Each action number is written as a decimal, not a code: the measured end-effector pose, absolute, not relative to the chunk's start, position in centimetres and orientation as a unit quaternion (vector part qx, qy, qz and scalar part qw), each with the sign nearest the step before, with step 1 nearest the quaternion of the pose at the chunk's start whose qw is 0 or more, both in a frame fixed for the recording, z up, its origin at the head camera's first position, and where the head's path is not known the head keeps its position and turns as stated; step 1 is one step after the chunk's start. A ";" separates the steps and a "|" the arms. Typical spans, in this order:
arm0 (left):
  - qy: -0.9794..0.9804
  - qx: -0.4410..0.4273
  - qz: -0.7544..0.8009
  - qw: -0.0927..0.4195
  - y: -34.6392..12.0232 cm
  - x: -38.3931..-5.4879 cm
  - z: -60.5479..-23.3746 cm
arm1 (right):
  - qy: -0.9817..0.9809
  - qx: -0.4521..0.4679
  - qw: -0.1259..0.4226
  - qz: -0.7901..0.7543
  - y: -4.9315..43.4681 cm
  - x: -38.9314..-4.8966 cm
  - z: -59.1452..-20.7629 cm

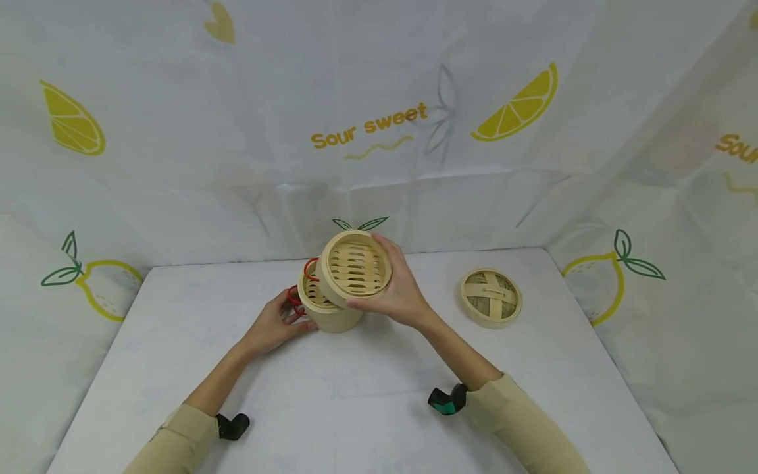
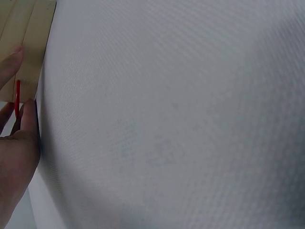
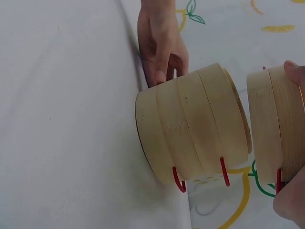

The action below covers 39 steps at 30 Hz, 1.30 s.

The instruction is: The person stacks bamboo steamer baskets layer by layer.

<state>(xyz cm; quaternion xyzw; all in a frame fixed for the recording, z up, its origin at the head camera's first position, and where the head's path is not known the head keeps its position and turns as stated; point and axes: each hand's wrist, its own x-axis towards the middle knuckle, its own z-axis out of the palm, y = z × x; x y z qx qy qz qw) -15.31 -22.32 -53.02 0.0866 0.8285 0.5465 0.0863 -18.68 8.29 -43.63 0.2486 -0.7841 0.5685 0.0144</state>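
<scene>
Two stacked bamboo steamer baskets (image 1: pixel 334 321) stand on the table, with red loops on their sides. My left hand (image 1: pixel 272 329) grips this stack at its lower left. Its thumb presses the bamboo wall (image 2: pixel 38 52) in the left wrist view, and its fingers curl by a red loop. Another bamboo steamer basket (image 1: pixel 355 270) is held by my right hand (image 1: pixel 404 293), tilted so its slatted floor shows in the head view. In the right wrist view a narrow gap separates this held basket (image 3: pixel 266 119) from the stack (image 3: pixel 190 119).
A woven bamboo lid (image 1: pixel 490 291) with crossed strips lies on the white table (image 1: pixel 355 421) to the right. Behind the table hangs a white cloth (image 1: pixel 266 151) with lemon prints. Black wrist devices (image 1: pixel 233 426) sit at both sleeve cuffs.
</scene>
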 end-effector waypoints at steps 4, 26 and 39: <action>0.823 0.089 0.555 0.087 -22.3 -15.4 -53.0 | -0.788 0.253 0.017 0.561 8.0 -18.7 -43.6; 0.808 0.100 0.575 0.081 -22.2 -15.4 -53.2 | -0.790 0.261 0.029 0.554 6.1 -18.9 -43.2; 0.811 0.096 0.572 0.084 -22.4 -15.3 -53.3 | -0.798 0.265 0.026 0.540 5.2 -18.8 -43.3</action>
